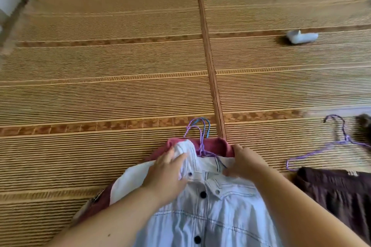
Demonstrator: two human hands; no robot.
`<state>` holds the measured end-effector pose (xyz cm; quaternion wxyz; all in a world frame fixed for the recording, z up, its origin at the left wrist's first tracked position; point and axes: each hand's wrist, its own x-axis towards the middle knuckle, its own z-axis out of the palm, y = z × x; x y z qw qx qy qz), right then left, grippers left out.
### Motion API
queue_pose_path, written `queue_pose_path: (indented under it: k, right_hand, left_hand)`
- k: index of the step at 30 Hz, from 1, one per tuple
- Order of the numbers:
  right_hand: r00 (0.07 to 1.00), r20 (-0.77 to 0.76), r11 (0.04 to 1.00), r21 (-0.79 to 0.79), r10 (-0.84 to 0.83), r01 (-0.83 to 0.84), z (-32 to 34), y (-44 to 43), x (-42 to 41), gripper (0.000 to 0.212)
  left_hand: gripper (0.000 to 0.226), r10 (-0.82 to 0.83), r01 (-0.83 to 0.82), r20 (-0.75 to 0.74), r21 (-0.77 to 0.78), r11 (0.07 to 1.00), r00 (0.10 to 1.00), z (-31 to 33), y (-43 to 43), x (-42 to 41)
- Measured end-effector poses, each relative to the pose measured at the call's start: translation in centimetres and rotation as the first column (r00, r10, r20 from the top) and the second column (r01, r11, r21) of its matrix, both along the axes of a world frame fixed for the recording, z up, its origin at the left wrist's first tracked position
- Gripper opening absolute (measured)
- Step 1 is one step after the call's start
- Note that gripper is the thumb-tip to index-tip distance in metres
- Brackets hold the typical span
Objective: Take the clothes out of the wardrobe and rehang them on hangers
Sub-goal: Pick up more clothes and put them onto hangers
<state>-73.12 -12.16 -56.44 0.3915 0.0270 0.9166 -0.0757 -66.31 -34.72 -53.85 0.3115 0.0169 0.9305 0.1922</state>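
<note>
Left hand [167, 168] and right hand [244, 161] pinch the white shirt [210, 216] by its collar; likely soft, light, best held at shoulders.

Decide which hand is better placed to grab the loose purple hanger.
Likely the right hand: both hold the shirt, but the hanger lies to its right, farther from the left hand.

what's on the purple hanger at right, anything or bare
Bare. The purple hanger lies flat on the mat, no cloth over its wire; the brown garment lies beside it.
</note>
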Motion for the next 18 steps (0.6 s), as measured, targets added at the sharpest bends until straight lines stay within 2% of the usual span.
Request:
queue_pose_path:
  k: [3, 5, 8, 10, 14, 18]
  right_hand:
    - [0.999, 0.033, 0.999, 0.027, 0.022, -0.023, 0.5, -0.6, -0.1, 0.027]
    - [0.999, 0.049, 1.000, 0.025, 0.003, -0.004, 0.7, -0.7, 0.2, 0.016]
    - [0.991, 0.104, 0.988, -0.113, -0.089, 0.100, 1.4, -0.4, 1.0, 0.013]
    - [0.983, 0.116, 0.959, -0.229, -0.146, 0.169, 2.8, 0.1, 1.8, 0.011]
    - [0.991, 0.020, 0.915, -0.383, -0.131, 0.128, 7.3, 0.5, 3.7, 0.014]
    - [0.986, -0.045, 0.866, -0.486, -0.160, 0.118, 13.2, 0.5, 6.3, 0.018]
  left_hand:
    - [0.068, 0.018, -0.019, 0.030, 0.017, 1.000, 0.999, 0.5, 0.1, -0.2]
    - [0.070, 0.033, -0.034, 0.060, 0.011, 0.999, 0.998, 0.9, 0.2, -0.3]
    - [0.073, 0.066, -0.066, 0.052, -0.003, 0.998, 0.996, 2.0, 0.8, -0.4]
    - [0.074, 0.090, -0.090, -0.007, 0.005, 0.996, 0.996, 3.3, 1.4, -0.4]
    - [0.075, 0.112, -0.106, -0.187, 0.045, 0.993, 0.976, 6.6, 2.8, -0.2]
    - [0.056, 0.145, -0.142, -0.351, 0.033, 0.989, 0.925, 11.9, 5.0, 0.5]
